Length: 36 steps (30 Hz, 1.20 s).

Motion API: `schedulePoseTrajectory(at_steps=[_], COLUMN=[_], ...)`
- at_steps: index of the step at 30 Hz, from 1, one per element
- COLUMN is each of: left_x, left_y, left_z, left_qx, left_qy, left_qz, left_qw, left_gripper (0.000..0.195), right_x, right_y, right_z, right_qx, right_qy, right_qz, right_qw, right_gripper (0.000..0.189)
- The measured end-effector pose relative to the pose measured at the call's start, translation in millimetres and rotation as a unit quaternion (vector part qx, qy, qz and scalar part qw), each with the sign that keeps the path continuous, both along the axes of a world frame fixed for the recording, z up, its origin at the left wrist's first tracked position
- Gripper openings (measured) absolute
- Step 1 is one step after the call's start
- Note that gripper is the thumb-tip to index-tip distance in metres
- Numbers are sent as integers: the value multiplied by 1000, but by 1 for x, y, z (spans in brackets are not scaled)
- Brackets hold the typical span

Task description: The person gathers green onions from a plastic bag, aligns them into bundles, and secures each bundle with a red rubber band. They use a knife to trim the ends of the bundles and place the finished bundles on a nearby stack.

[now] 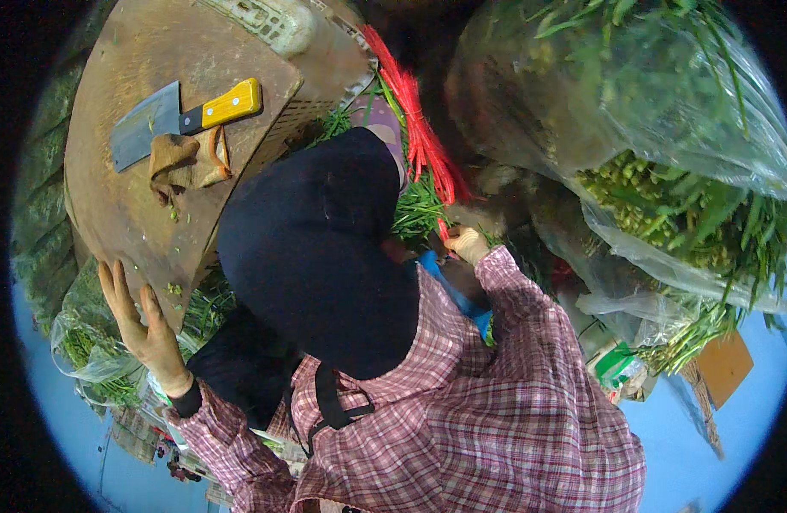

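Note:
My left hand (143, 330) is held with its fingers spread and nothing in it, by the near edge of a worn board (130, 221). On that board lies a cleaver (185, 118) with a wooden, yellow-brown handle. A crumpled brown cloth piece (188, 160) with orange edging, perhaps a work glove, touches the blade. My right hand (469, 245), apparently in a pale glove, is down beside my dark-clad leg. Its fingers pinch a red strip (442, 227) at the lower end of a tied bundle of red strips (412, 115). Cut green stems (419, 208) lie close by.
Large clear plastic bags (630, 122) bulge with leafy green stalks (682, 224) at the right. A plastic crate (284, 125) stands under the board. Another bag of greens (98, 359) sits at the lower left. Near the right rim is a brown panel (723, 365).

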<state>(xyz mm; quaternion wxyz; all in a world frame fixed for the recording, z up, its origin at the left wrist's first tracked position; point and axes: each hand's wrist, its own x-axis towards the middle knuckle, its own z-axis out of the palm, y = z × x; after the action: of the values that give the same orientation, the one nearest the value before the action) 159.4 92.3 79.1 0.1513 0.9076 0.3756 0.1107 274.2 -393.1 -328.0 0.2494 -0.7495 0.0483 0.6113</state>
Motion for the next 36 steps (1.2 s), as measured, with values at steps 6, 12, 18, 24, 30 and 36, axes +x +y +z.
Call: schedulePoseTrajectory(at_steps=[6, 12, 18, 24, 30, 36], left_x=[-18, -22, -24, -24, -22, -48], left_y=[-6, -5, -3, -10, -15, -16], left_z=[2, 0, -8, -13, -13, -11], left_qx=[-10, -17, -32, -113, -149, -153], left_qy=[56, 89, 109, 44, -65, -69], left_qz=[32, 29, 8, 45, 16, 42], left_qw=[998, 995, 994, 992, 987, 985], left_gripper=[45, 43, 40, 39, 38, 39], right_x=[-9, -20, 5, 83, 177, 213], right_y=[16, 0, -36, -16, 123, 212], right_z=[-32, -46, 19, 152, 146, 73], right_qx=[-21, 123, 58, 164, 212, 205], right_qy=[-53, 6, 204, 121, -152, -269], right_qz=[191, 306, -54, -186, 28, 56], right_qw=[980, 944, 976, 961, 965, 940], right_gripper=[40, 37, 25, 25, 33, 45])
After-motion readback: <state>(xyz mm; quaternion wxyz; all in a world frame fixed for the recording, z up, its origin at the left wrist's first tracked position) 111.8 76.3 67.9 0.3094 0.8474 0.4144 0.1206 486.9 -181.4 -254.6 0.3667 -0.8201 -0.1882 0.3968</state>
